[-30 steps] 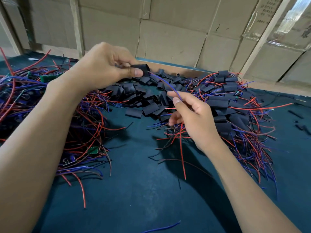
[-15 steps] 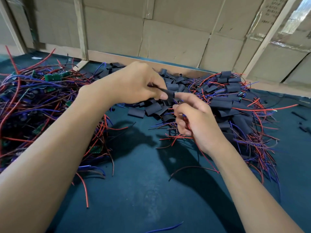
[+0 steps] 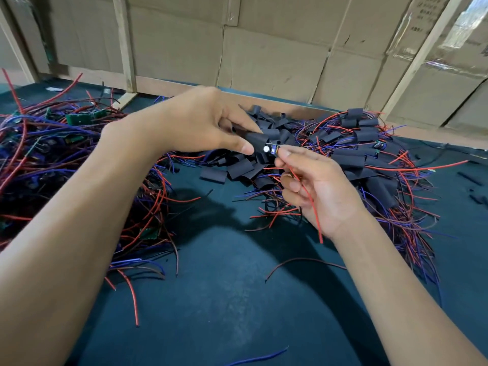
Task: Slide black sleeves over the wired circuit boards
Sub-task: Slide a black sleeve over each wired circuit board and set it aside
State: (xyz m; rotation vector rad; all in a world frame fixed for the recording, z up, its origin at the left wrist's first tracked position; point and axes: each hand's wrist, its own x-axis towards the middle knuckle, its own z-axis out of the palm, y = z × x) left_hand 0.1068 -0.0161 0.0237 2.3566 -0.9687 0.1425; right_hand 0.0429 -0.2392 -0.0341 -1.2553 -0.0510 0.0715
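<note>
A stray blue wire (image 3: 260, 358) lies nearest on the dark teal worktop (image 3: 224, 299). Above it, the right hand (image 3: 314, 188) pinches a small circuit board (image 3: 270, 149) by its end, fingers curled, a red wire (image 3: 307, 199) trailing across the palm. The left hand (image 3: 195, 122) grips a black sleeve (image 3: 254, 140) between thumb and fingers, its mouth meeting the board. Behind lie loose sleeves (image 3: 237, 169), with bare wired boards (image 3: 52, 143) heaped left and sleeved ones (image 3: 369, 151) right. Cardboard boxes (image 3: 264, 54) stand at the back.
</note>
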